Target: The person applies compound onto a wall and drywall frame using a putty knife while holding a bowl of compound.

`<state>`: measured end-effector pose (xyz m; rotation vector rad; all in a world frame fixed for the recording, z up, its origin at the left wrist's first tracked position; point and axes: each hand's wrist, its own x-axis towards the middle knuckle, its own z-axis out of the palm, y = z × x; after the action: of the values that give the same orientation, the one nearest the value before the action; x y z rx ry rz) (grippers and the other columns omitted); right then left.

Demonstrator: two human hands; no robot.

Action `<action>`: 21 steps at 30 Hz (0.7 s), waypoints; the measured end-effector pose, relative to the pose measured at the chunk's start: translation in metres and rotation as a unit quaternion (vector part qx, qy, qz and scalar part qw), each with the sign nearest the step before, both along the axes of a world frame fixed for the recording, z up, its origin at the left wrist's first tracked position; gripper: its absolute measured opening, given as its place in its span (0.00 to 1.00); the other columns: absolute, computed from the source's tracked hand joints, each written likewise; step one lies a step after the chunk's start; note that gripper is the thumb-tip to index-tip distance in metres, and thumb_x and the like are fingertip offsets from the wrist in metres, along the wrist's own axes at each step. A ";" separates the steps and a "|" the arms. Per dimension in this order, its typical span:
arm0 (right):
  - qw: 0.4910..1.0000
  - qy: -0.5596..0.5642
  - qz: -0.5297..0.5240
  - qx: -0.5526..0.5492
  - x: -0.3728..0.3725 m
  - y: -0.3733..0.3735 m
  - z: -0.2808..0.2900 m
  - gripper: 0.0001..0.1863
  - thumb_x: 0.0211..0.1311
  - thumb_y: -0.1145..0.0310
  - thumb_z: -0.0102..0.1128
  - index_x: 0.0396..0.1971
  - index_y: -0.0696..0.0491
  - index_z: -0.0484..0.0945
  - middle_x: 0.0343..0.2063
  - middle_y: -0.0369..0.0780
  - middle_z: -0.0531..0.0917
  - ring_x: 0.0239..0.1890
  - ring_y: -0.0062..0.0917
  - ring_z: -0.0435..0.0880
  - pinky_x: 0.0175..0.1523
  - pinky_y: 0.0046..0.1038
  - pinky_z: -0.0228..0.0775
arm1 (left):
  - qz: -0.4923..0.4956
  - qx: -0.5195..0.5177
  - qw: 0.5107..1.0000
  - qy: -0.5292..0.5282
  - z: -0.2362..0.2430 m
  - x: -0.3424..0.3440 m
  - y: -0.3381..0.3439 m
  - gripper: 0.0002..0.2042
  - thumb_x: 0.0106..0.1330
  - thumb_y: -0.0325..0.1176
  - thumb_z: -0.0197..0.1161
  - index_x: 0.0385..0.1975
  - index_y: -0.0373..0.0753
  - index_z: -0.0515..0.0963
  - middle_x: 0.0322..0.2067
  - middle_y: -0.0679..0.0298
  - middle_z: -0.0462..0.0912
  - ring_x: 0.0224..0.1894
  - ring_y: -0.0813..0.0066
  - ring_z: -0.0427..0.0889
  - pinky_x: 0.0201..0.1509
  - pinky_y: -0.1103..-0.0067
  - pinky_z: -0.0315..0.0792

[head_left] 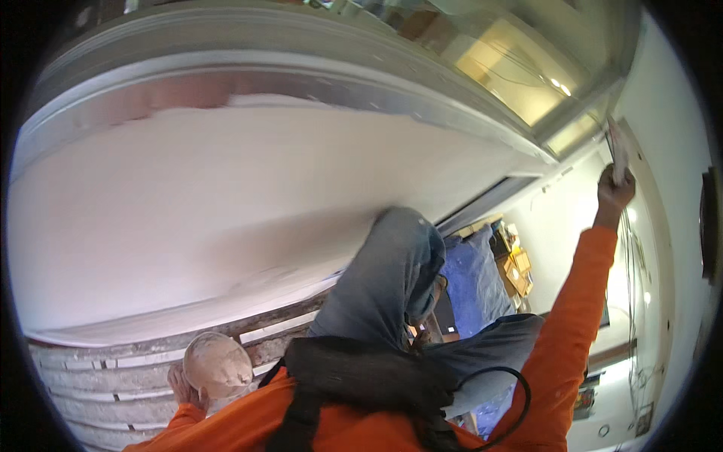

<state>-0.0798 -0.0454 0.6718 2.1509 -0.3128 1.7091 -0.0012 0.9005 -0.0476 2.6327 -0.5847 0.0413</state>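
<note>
Pale plaster [263,181] seems to cover most of the wall [128,111], its upper-edge strip [199,92] bare. Left hand [185,389] grips a bowl [218,365]; right hand [616,190] clasps a blurred tool [620,154].

blue sheet [476,285] below, boxes [517,273] just beside it. cables [631,275] at right, lit pane [520,71] upper right.

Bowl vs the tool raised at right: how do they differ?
Shape: the bowl is wide and round; the tool looks narrow, its details blurred.
Place: the bowl is low at left, in the left grip; the tool is up at right, in the right grip.
Shared: both look pale, and each is held one-handed.
</note>
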 end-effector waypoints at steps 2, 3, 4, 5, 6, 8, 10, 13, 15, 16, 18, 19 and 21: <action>0.983 0.010 0.111 0.146 0.030 0.025 0.000 0.17 0.69 0.62 0.48 0.49 0.58 0.72 0.46 0.46 0.76 0.51 0.39 0.71 0.53 0.40 0.67 | -0.029 0.020 0.999 -0.028 0.010 -0.002 -0.004 0.39 0.65 0.63 0.46 0.64 0.34 0.66 0.59 0.45 0.69 0.64 0.41 0.64 0.68 0.46 0.55; 0.928 0.007 0.247 0.277 0.033 0.042 -0.006 0.20 0.69 0.59 0.48 0.53 0.57 0.72 0.51 0.46 0.75 0.56 0.42 0.69 0.58 0.44 0.64 | -0.037 0.028 0.998 -0.038 0.014 -0.005 -0.007 0.37 0.64 0.61 0.49 0.62 0.35 0.67 0.58 0.46 0.70 0.62 0.42 0.66 0.67 0.47 0.56; 0.793 0.001 0.434 0.428 0.040 0.061 -0.016 0.24 0.69 0.56 0.48 0.58 0.55 0.71 0.56 0.47 0.73 0.62 0.44 0.66 0.62 0.47 0.60 | -0.031 0.039 0.998 -0.046 0.021 -0.010 -0.009 0.35 0.62 0.59 0.51 0.61 0.35 0.69 0.57 0.47 0.72 0.61 0.43 0.67 0.66 0.47 0.57; 0.616 0.057 0.582 0.528 0.055 0.084 -0.028 0.28 0.68 0.53 0.48 0.62 0.54 0.70 0.61 0.47 0.72 0.68 0.46 0.63 0.67 0.50 0.57 | -0.032 0.027 0.999 -0.004 0.043 -0.011 -0.012 0.36 0.54 0.55 0.61 0.59 0.36 0.70 0.55 0.50 0.73 0.60 0.44 0.68 0.68 0.49 0.58; 0.383 0.248 0.683 0.571 0.062 0.109 -0.042 0.31 0.68 0.50 0.49 0.66 0.53 0.69 0.66 0.48 0.71 0.73 0.48 0.61 0.72 0.54 0.53 | -0.026 -0.015 0.999 0.044 0.068 -0.008 -0.016 0.36 0.50 0.53 0.64 0.58 0.36 0.71 0.55 0.51 0.73 0.61 0.45 0.68 0.69 0.50 0.58; 0.484 0.065 0.580 0.652 0.106 0.196 -0.054 0.28 0.61 0.51 0.54 0.56 0.53 0.75 0.59 0.48 0.74 0.62 0.44 0.69 0.62 0.52 0.63 | -0.018 -0.067 0.997 0.044 0.085 0.004 -0.024 0.37 0.46 0.52 0.67 0.57 0.37 0.72 0.55 0.54 0.74 0.62 0.48 0.68 0.72 0.53 0.58; 0.449 0.304 0.605 0.582 0.142 0.232 -0.082 0.24 0.57 0.54 0.57 0.50 0.52 0.78 0.53 0.47 0.77 0.53 0.40 0.76 0.56 0.51 0.68 | -0.007 -0.085 0.996 0.010 0.085 -0.003 -0.022 0.37 0.48 0.54 0.67 0.57 0.37 0.73 0.56 0.55 0.74 0.64 0.51 0.68 0.73 0.54 0.58; 0.532 0.412 0.458 0.581 0.235 0.339 -0.136 0.23 0.57 0.55 0.59 0.50 0.53 0.78 0.53 0.47 0.77 0.53 0.40 0.76 0.57 0.49 0.69 | 0.020 -0.097 0.995 0.026 0.078 -0.014 -0.027 0.36 0.51 0.55 0.65 0.57 0.37 0.73 0.57 0.56 0.74 0.65 0.53 0.69 0.73 0.54 0.58; 0.527 0.494 0.406 0.560 0.289 0.404 -0.169 0.23 0.57 0.56 0.59 0.50 0.53 0.78 0.52 0.46 0.78 0.53 0.39 0.77 0.57 0.49 0.69 | 0.037 -0.090 0.995 0.036 0.062 -0.011 -0.025 0.35 0.54 0.56 0.64 0.57 0.36 0.73 0.57 0.56 0.75 0.65 0.53 0.69 0.74 0.54 0.57; 0.512 0.533 0.391 0.549 0.314 0.435 -0.183 0.23 0.57 0.57 0.60 0.50 0.53 0.78 0.52 0.46 0.78 0.53 0.39 0.77 0.57 0.48 0.69 | 0.010 -0.104 0.994 0.038 0.051 -0.014 -0.031 0.35 0.55 0.57 0.62 0.57 0.37 0.73 0.57 0.56 0.75 0.65 0.54 0.70 0.74 0.54 0.57; 0.473 0.601 0.375 0.524 0.355 0.486 -0.214 0.22 0.57 0.58 0.60 0.50 0.53 0.78 0.52 0.46 0.78 0.53 0.39 0.77 0.57 0.48 0.69 | 0.013 -0.120 0.992 0.046 0.041 -0.011 -0.032 0.35 0.56 0.59 0.61 0.57 0.37 0.73 0.58 0.56 0.75 0.65 0.54 0.70 0.74 0.54 0.57; 0.454 0.628 0.367 0.514 0.366 0.506 -0.226 0.22 0.56 0.59 0.61 0.50 0.53 0.78 0.52 0.46 0.78 0.53 0.39 0.77 0.57 0.47 0.69 | 0.006 -0.126 0.991 0.036 0.042 -0.013 -0.032 0.36 0.56 0.60 0.61 0.58 0.37 0.73 0.58 0.55 0.75 0.65 0.53 0.70 0.74 0.54 0.57; 0.424 0.676 0.355 0.488 0.386 0.539 -0.246 0.22 0.56 0.60 0.61 0.49 0.53 0.78 0.51 0.46 0.79 0.53 0.39 0.78 0.57 0.47 0.70 | 0.007 -0.095 0.995 0.025 0.046 -0.024 -0.039 0.37 0.55 0.62 0.60 0.58 0.38 0.73 0.57 0.52 0.75 0.64 0.51 0.71 0.73 0.54 0.59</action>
<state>0.3057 0.4933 0.4261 3.8765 0.2453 -1.1073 -0.0250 0.8612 -0.0016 2.4466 -0.5194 0.0343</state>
